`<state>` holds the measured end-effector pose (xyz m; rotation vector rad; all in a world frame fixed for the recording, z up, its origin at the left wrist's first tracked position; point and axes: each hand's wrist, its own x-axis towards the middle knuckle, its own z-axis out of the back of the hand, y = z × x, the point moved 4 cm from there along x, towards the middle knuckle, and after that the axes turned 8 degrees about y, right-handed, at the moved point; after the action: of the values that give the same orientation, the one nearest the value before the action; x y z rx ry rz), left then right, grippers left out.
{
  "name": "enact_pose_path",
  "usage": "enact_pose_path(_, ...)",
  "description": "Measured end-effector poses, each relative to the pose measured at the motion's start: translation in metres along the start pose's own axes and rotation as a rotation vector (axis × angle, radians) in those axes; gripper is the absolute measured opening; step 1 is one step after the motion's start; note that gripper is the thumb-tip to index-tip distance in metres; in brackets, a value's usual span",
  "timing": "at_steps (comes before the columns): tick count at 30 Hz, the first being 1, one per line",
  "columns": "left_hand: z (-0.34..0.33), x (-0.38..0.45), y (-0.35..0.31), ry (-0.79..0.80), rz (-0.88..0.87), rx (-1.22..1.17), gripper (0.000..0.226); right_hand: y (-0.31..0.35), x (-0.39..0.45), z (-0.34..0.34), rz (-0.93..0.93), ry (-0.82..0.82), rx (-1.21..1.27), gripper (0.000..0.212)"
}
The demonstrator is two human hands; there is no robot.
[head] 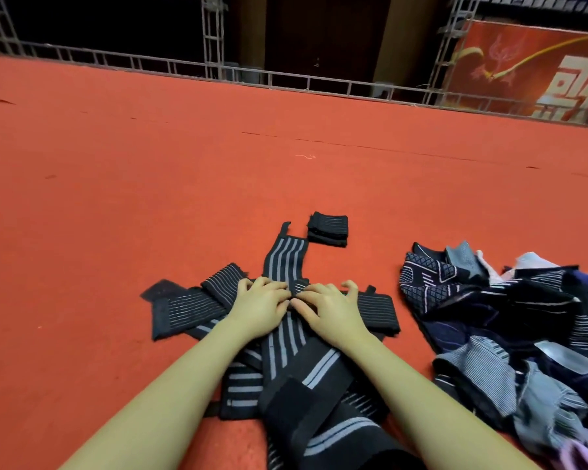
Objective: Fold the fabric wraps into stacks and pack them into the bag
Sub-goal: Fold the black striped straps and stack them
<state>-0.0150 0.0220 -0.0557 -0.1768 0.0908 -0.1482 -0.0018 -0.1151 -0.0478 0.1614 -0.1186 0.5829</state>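
Left hand: the left hand [258, 308] lies palm down, fingers curled, pinching the long striped wrap [286, 262] where it crosses the loose wraps.
Right hand: the right hand [330, 312] sits just beside it, fingers bent, gripping the same wrap; the fingertips of both hands nearly meet.
Wraps: black wraps with grey stripes fan out on the red carpet [150, 184] under both forearms.
Folded stack: a small folded stack [328, 229] rests beyond the hands.
Fabric pile: a jumbled fabric pile [510, 327] lies to the right, cut off by the frame edge.
Hidden: the wrap's middle is covered by the hands.
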Motion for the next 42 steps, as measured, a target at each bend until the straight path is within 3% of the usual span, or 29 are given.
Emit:
enact_pose_path(4, 0.004, 0.0, -0.002, -0.065, 0.051, -0.167, 0.037, -0.016, -0.007, 0.01, -0.094, -0.006, 0.105, 0.042)
enact_pose_path(9, 0.011, 0.008, -0.021, -0.158, 0.124, -0.219, 0.036, -0.067, -0.032, 0.019, -0.416, -0.116, -0.165, 0.024)
enact_pose_path(12, 0.008, 0.011, -0.031, -0.182, 0.196, -0.185, 0.031, -0.088, -0.05, 0.02, -0.565, -0.163, -0.24, 0.037)
enact_pose_path(15, 0.006, 0.007, -0.034, -0.267, 0.287, -0.083, 0.045, -0.093, -0.059, 0.017, -0.605, -0.098, -0.232, 0.047)
enact_pose_path(18, 0.008, 0.009, -0.042, -0.281, 0.097, 0.029, 0.048, -0.091, -0.062, 0.012, -0.657, -0.05, -0.212, 0.054)
enact_pose_path(20, 0.004, 0.01, -0.049, -0.154, -0.079, 0.057, 0.045, -0.09, -0.064, 0.011, -0.686, -0.099, -0.13, 0.053)
enact_pose_path(23, -0.005, 0.006, -0.053, 0.132, -0.138, -0.006, 0.048, -0.087, -0.063, 0.014, -0.659, -0.134, -0.063, 0.038)
enact_pose_path(25, -0.007, 0.005, -0.055, 0.214, -0.119, -0.008, 0.05, -0.087, -0.062, 0.02, -0.615, -0.16, -0.03, 0.023)
enact_pose_path(30, -0.006, 0.005, -0.071, 0.24, -0.18, -0.07, 0.051, -0.102, -0.063, 0.052, -0.586, -0.391, 0.026, 0.008)
enact_pose_path(35, -0.017, 0.01, -0.073, 0.307, -0.182, -0.051, 0.048, -0.102, -0.058, 0.055, -0.502, -0.436, 0.034, 0.011)
enact_pose_path(42, 0.001, 0.0, -0.052, 0.107, -0.193, 0.002, 0.042, -0.054, -0.039, 0.042, -0.271, -0.553, -0.012, 0.014)
